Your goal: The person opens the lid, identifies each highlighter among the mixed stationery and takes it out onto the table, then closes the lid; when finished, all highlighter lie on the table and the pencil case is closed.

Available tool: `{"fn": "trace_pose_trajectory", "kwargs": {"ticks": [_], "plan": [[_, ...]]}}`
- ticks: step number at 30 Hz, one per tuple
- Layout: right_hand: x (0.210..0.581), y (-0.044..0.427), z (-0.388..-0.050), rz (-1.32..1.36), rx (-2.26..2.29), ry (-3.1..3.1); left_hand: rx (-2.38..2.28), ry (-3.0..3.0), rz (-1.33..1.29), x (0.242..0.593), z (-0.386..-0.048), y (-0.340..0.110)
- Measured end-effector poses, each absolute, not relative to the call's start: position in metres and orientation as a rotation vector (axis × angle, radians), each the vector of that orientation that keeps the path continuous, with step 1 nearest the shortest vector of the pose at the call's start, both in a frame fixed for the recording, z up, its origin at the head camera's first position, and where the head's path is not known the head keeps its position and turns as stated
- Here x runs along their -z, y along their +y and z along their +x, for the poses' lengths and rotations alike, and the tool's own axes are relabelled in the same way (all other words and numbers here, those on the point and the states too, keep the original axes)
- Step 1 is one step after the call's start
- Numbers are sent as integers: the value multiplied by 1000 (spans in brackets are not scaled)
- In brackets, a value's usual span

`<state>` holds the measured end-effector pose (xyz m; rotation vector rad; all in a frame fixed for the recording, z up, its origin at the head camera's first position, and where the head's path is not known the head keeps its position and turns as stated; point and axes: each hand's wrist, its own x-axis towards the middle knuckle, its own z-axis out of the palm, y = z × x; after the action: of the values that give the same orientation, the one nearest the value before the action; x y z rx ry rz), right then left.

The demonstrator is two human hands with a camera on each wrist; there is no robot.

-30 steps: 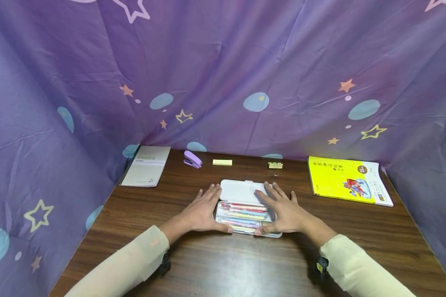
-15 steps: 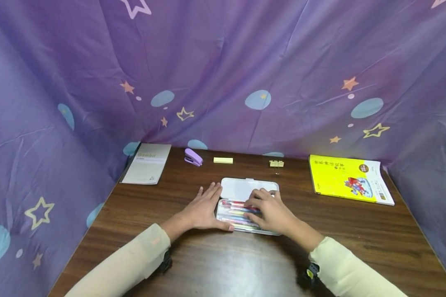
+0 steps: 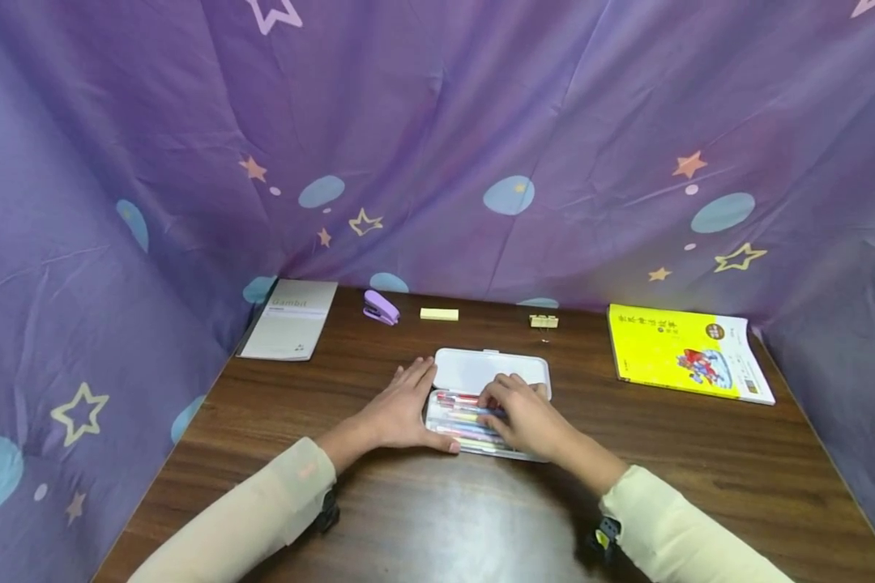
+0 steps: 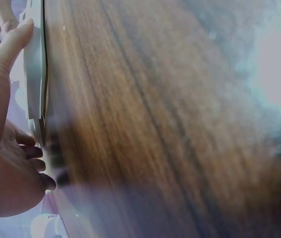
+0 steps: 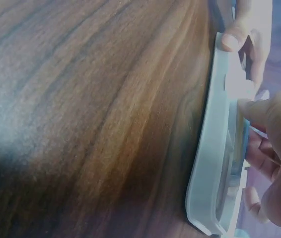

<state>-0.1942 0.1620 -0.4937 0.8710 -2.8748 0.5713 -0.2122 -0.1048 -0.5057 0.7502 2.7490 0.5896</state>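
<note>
A white pencil case (image 3: 492, 369) lies open on the table, its lid folded back and several coloured pens (image 3: 463, 427) in its tray. My left hand (image 3: 398, 411) rests at the case's left side, fingers straight, thumb on the near edge; the left wrist view shows that thumb against the case wall (image 4: 35, 74). My right hand (image 3: 528, 418) is over the right part of the tray with thumb and fingers curled down among the pens. In the right wrist view my right hand (image 5: 279, 153) reaches over the case wall (image 5: 206, 148); whether it pinches a pen is hidden.
Along the table's back stand a grey notebook (image 3: 289, 319), a purple stapler (image 3: 382, 308), a yellow sticky-note block (image 3: 439, 314) and a yellow binder clip (image 3: 544, 321). At the right lies a yellow book (image 3: 681, 354). A purple patterned cloth (image 3: 437, 146) hangs behind the table.
My right hand has moved left from the case's right side onto the pens, and its spread fingers have curled. My left hand has stayed in place.
</note>
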Motion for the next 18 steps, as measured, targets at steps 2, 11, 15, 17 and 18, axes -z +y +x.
{"fn": "trace_pose_trajectory", "kwargs": {"ticks": [2,11,15,17,18], "plan": [[494,162,-195,865,-597,-2882,-592,2747,749,505,-212,-104],[495,162,-194,889,-568,-2837,-597,2743,739,505,-208,-105],[496,162,-194,918,-478,-2779,-586,2734,734,506,-209,-105],[497,163,-194,935,-439,-2739,-581,2734,733,506,-210,-105],[497,164,-194,942,-420,-2718,-577,2735,732,506,-210,-106]]}}
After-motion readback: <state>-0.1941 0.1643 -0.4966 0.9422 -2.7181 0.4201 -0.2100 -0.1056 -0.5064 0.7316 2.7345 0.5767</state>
